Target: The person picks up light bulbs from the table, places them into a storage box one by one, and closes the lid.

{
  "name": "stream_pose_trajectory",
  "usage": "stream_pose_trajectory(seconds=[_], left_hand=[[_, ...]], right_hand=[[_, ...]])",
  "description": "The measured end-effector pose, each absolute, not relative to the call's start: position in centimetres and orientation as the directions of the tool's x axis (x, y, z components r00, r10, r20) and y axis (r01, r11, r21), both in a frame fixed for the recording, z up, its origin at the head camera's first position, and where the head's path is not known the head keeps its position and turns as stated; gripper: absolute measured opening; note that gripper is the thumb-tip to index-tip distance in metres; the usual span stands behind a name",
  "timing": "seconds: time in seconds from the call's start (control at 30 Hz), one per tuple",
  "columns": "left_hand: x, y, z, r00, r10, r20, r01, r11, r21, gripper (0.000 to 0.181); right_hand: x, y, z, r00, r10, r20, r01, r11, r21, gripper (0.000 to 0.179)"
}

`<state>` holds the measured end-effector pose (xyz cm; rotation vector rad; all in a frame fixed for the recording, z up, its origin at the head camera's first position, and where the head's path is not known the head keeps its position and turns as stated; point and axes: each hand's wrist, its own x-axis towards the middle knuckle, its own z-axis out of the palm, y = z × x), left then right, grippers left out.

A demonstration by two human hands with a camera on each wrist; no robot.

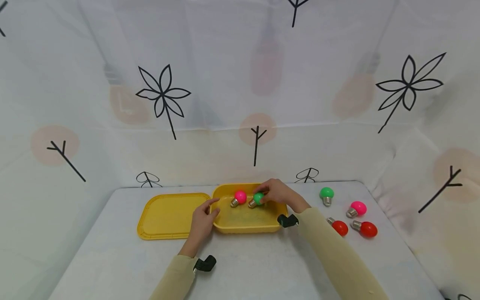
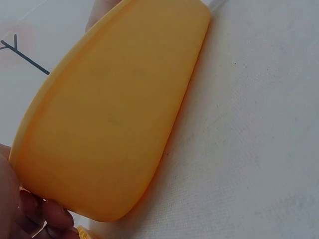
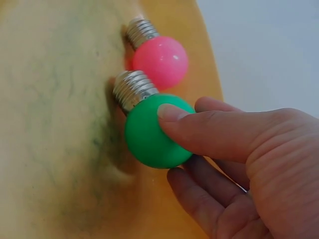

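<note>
A green light bulb [image 3: 154, 134] with a silver screw base is pinched between the thumb and fingers of my right hand [image 1: 278, 192], low inside a yellow plastic container [image 1: 245, 229]. Beside it in the container lies a pink light bulb [image 1: 240, 197], its screw base pointing the same way in the right wrist view. My left hand [image 1: 202, 221] grips the container's left end at the rim. Seen from the left wrist, its fingertips [image 2: 57, 215] curl against the outside of the container wall [image 2: 109, 114].
A flat yellow lid [image 1: 168, 216] lies left of the container. On the right of the white-covered table [image 1: 247, 266] are another green bulb [image 1: 326, 193], another pink bulb [image 1: 358, 208] and two red bulbs [image 1: 368, 229]. A patterned cloth [image 1: 210, 154] hangs behind.
</note>
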<state>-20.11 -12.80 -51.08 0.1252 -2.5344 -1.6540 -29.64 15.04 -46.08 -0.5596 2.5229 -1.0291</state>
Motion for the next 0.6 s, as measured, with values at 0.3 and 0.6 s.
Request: stream_pose_trajectory(seconds=[0.3,0.6], left_hand=[[-20.13,-12.78,-51.07,-0.99,-0.131,0.05,-0.006,0.394,0.919,0.032],[-20.09,-12.77,-51.04,-0.99,-0.131,0.045,-0.009,0.388,0.922,0.032]], right_hand=[[-29.51,15.06,-45.73,-0.862,-0.475,-0.179,-0.194,0.633,-0.749,0.037],[-29.51,15.27,-45.94,-0.858,-0.487,-0.164,-0.195,0.604,-0.773,0.039]])
